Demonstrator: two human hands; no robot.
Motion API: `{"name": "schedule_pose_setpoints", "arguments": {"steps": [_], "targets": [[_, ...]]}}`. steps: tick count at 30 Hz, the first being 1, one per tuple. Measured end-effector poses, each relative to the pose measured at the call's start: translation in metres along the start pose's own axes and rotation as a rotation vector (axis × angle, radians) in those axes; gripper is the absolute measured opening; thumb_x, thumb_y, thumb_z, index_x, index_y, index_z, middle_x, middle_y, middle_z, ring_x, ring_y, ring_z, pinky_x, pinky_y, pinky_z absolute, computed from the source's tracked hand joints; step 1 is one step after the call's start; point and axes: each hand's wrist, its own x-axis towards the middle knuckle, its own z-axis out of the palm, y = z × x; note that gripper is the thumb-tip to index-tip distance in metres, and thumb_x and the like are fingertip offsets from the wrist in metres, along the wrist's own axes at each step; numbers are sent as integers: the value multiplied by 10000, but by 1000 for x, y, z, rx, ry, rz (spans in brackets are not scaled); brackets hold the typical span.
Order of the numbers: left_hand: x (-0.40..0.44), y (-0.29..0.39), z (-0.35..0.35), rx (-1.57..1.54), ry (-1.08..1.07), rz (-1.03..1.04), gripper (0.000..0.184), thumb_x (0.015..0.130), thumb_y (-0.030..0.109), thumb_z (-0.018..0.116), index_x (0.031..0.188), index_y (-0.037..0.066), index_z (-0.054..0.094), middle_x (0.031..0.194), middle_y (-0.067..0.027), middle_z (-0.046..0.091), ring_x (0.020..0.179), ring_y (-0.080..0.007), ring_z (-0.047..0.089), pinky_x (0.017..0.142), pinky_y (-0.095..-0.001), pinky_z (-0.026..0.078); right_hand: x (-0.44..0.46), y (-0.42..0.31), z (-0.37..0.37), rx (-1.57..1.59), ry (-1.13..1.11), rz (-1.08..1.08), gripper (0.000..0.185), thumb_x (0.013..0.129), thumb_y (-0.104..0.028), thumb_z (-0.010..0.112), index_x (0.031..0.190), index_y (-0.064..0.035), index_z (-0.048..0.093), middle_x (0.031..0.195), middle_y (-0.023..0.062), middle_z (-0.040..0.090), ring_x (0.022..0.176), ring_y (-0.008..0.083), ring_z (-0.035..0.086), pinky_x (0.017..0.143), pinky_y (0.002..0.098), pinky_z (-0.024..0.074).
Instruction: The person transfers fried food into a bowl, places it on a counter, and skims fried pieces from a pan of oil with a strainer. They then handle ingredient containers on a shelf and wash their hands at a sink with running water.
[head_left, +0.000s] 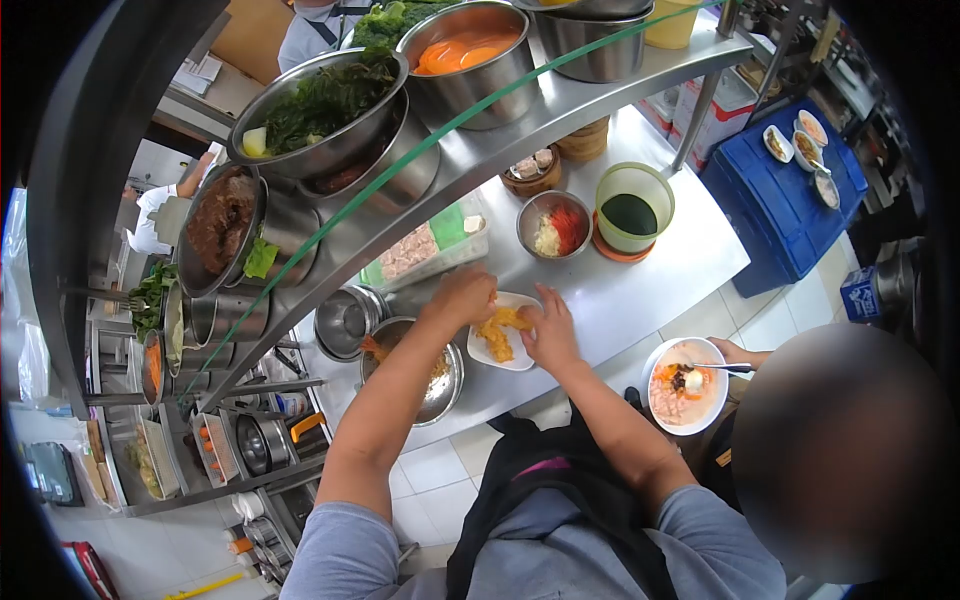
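A small white dish [482, 346] with golden, battered fried pieces [500, 332] lies on the steel counter. My left hand [466, 297] is closed above its far left edge, fingers bent together; what they pinch, if anything, is hidden. At the dish's right side is my right hand [549, 332], its fingers apart and the thumb against a fried piece. Under my left forearm sits a steel bowl [449, 388] holding crumbs and an orange-brown fried piece [374, 348], partly covered by the arm.
Behind my hands stand a plastic tub of pale meat [410, 252], a bowl of red and pale shreds [562, 228] and a container of dark liquid [632, 210]. A steel shelf [590, 92] with full bowls overhangs the counter. At right, another person's hand [738, 354] holds a filled bowl [686, 418].
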Motion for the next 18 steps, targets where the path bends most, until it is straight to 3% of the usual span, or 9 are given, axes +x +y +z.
{"name": "schedule_pose_setpoints", "arguments": {"steps": [3, 6, 8, 9, 13, 14, 16, 17, 18], "targets": [[-4, 6, -4, 33, -38, -50, 234, 731, 232, 688, 897, 68, 665, 1070, -115, 590, 1077, -327, 572, 865, -473, 483, -3, -3, -1, 9, -5, -7, 416, 667, -63, 758, 1061, -111, 633, 1421, 220, 397, 1299, 448, 377, 1074, 501, 346], [-19, 10, -8, 41, 114, -45, 236, 761, 180, 678, 968, 67, 678, 1145, -123, 578, 1110, -337, 545, 880, -491, 469, -7, -7, -1, 17, 6, -16, 430, 669, -62, 756, 1079, -96, 631, 1405, 230, 409, 1289, 447, 387, 1073, 501, 345], [-35, 8, -10, -48, 468, 78, 252, 819, 126, 642, 1060, 59, 675, 1144, -151, 612, 1049, -338, 588, 847, -466, 490, -8, -8, -3, 18, 18, -29, 432, 667, -58, 758, 1081, -85, 636, 1388, 238, 419, 1278, 446, 402, 1071, 502, 351], [-51, 9, -15, -49, 471, 66, 252, 819, 126, 642, 1060, 59, 675, 1144, -151, 612, 1049, -338, 588, 847, -466, 490, -8, -9, -5, 38, 15, -11, 430, 682, -77, 751, 1095, -79, 630, 1399, 235, 409, 1294, 441, 383, 1082, 499, 338], [-145, 41, -27, -438, 638, -177, 149, 859, 119, 652, 950, 11, 699, 858, -186, 690, 754, -360, 664, 681, -407, 524, -12, -13, -10, 14, 97, -38, 389, 712, -106, 732, 1085, -60, 632, 1338, 221, 444, 1243, 418, 422, 1038, 485, 365], [-166, 43, -13, -345, 544, -257, 120, 852, 108, 660, 890, 4, 707, 799, -168, 691, 706, -354, 663, 662, -399, 522, -15, -18, -8, 31, 81, -58, 389, 712, -106, 732, 1085, -60, 632, 1338, 221, 444, 1243, 418, 422, 1038, 485, 365], [-197, 30, 28, -344, 520, -336, 123, 852, 109, 661, 926, 23, 709, 767, -158, 690, 682, -358, 663, 646, -395, 524, -19, -20, -12, 10, 70, 57, 340, 710, -102, 727, 1037, -58, 644, 1194, 175, 509, 1119, 374, 484, 918, 476, 406], [-211, 19, 46, -363, 646, -352, 103, 850, 108, 645, 891, 23, 687, 767, -163, 682, 712, -368, 659, 651, -419, 517, -20, -24, -17, 1, 78, 19, 278, 706, -109, 729, 970, -62, 657, 1046, 129, 532, 969, 328, 516, 807, 446, 408], [-214, 15, 56, -386, 771, -363, 92, 847, 107, 629, 856, 24, 666, 767, -169, 674, 742, -378, 655, 656, -443, 511, -22, -28, -24, -15, 80, 25, 278, 706, -109, 729, 970, -62, 657, 1046, 129, 532, 969, 328, 516, 807, 446, 408]]}}
